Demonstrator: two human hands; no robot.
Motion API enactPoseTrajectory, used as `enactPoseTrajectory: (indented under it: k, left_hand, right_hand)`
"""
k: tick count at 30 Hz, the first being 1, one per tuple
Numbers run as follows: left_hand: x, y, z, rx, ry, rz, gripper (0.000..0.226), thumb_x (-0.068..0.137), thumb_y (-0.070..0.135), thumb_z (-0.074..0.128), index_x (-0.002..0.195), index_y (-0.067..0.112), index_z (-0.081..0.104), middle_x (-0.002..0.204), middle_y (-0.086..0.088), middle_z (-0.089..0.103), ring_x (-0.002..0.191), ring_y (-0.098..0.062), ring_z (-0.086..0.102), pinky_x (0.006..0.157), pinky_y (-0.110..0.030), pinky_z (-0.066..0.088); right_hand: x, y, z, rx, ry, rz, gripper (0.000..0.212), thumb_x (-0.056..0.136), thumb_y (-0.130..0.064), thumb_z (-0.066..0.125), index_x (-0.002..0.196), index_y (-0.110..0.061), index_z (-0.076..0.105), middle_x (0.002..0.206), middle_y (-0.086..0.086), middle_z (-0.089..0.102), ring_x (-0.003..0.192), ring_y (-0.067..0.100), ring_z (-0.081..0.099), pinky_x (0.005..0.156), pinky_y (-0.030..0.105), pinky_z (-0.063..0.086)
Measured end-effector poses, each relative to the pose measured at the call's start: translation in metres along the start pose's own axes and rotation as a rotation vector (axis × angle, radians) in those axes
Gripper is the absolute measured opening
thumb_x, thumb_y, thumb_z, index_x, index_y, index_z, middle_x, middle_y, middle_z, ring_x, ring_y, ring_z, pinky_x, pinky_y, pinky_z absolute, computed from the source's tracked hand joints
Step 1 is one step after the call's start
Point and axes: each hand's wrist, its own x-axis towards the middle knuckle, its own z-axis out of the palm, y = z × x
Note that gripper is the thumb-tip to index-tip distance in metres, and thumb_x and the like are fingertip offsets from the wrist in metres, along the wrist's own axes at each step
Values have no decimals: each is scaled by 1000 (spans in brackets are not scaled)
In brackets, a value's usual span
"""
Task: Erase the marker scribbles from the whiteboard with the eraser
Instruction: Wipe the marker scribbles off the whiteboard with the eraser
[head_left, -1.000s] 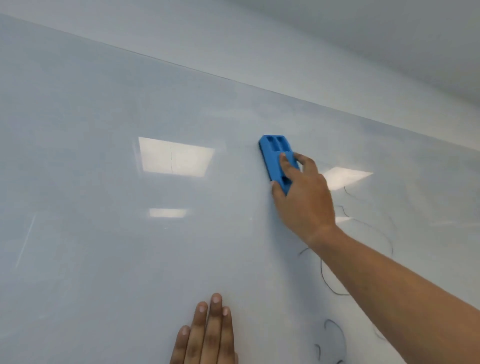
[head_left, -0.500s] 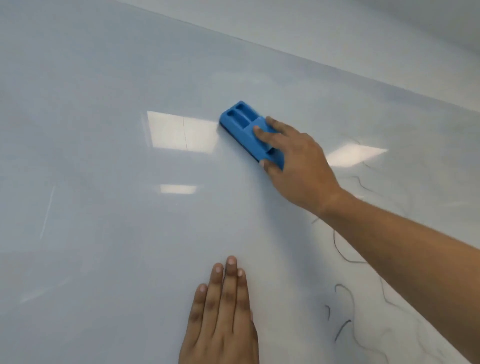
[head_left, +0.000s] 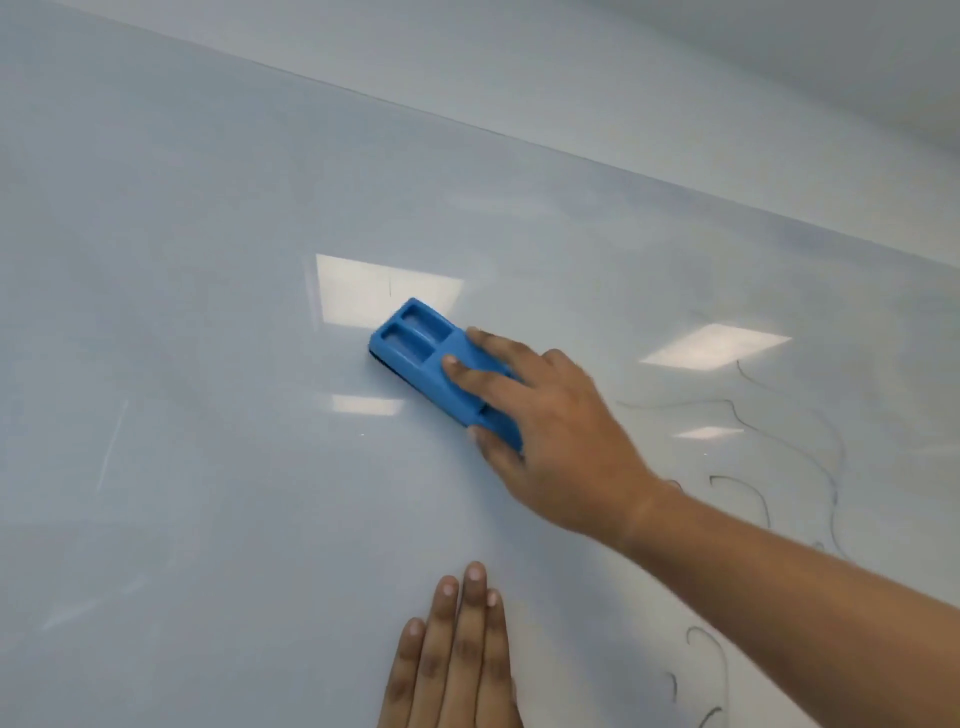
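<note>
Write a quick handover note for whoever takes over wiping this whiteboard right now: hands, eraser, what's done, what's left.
Right hand: gripping the blue eraser, which is pressed flat on the whiteboard beside a bright ceiling-light reflection.
Left hand: empty, fingers flat against the board near the bottom edge of view.
Done: the board left of the eraser shows no marker lines, only faint smears.
Left: thin dark scribbles remain to the right of the right arm, with more curls lower down. Move the eraser right and down to clear them.
</note>
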Motion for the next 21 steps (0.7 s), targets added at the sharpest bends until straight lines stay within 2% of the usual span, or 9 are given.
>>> enactPoseTrajectory:
  k: [2, 4, 6, 8, 10, 12, 15, 18, 21]
  left_hand:
    - [1, -4, 4, 41, -5, 10, 37, 90, 15, 22, 107, 9, 55, 100, -4, 75, 103, -25, 69, 112, -34, 23]
    - [0, -9, 9, 89, 13, 10, 37, 93, 18, 19, 105, 11, 53, 112, -7, 72, 133, -29, 51, 119, -35, 18]
    - [1, -12, 14, 108, 42, 43, 36, 96, 20, 17, 103, 13, 52, 149, -17, 47, 150, -31, 23, 121, -37, 15]
    - [4, -13, 19, 97, 47, 89, 35, 98, 20, 17, 101, 14, 51, 162, -18, 22, 151, -31, 18, 121, -38, 15]
    - [2, -9, 21, 49, 35, 104, 33, 97, 18, 19, 101, 13, 51, 160, -17, 29, 152, -30, 18, 120, -37, 15]
    - [-3, -1, 17, -27, 47, 54, 35, 95, 15, 21, 106, 10, 53, 145, -11, 52, 151, -28, 22, 119, -36, 18]
    - [-13, 6, -1, -114, -43, -10, 41, 95, 14, 23, 117, 4, 56, 131, -10, 61, 129, -27, 55, 111, -36, 25]
    - [-13, 7, -16, -80, -139, -42, 41, 94, 15, 34, 127, 0, 54, 133, -15, 61, 121, -32, 58, 111, -39, 27]
    - [-13, 7, -22, -88, -226, -68, 49, 85, 16, 45, 127, -1, 63, 136, -16, 59, 124, -34, 55, 112, -40, 26]
  right_hand:
    - [5, 39, -11, -26, 78, 194, 55, 93, -23, 66, 145, -30, 49, 157, 1, 41, 112, 32, 55, 107, 44, 43]
    - [0, 92, -30, -13, 156, 536, 56, 95, -24, 64, 147, -27, 46, 157, 1, 38, 130, 33, 49, 114, 45, 39]
    - [-15, 128, -45, 43, 231, 827, 57, 95, -23, 64, 149, -23, 44, 156, 4, 41, 135, 33, 47, 115, 48, 39]
    - [-28, 136, -44, 63, 282, 928, 56, 94, -22, 65, 147, -21, 46, 156, 4, 43, 135, 33, 48, 115, 48, 39]
    - [-32, 118, -32, 84, 318, 841, 55, 92, -19, 69, 143, -20, 51, 156, 3, 44, 134, 33, 49, 117, 47, 38]
    - [-41, 85, -18, 124, 272, 602, 55, 87, -14, 73, 139, -23, 56, 156, 0, 44, 126, 32, 54, 112, 45, 42]
    - [-81, 44, -5, 48, 100, 266, 62, 85, -12, 76, 139, -31, 54, 158, -9, 40, 98, 18, 49, 93, 31, 45]
    - [-139, 40, -1, 33, 101, 226, 71, 82, -8, 79, 143, -30, 50, 158, -6, 40, 92, 17, 44, 85, 34, 47]
    - [-193, 39, 0, 14, 99, 266, 65, 88, -22, 67, 146, -36, 44, 161, -10, 35, 94, 15, 44, 85, 30, 45]
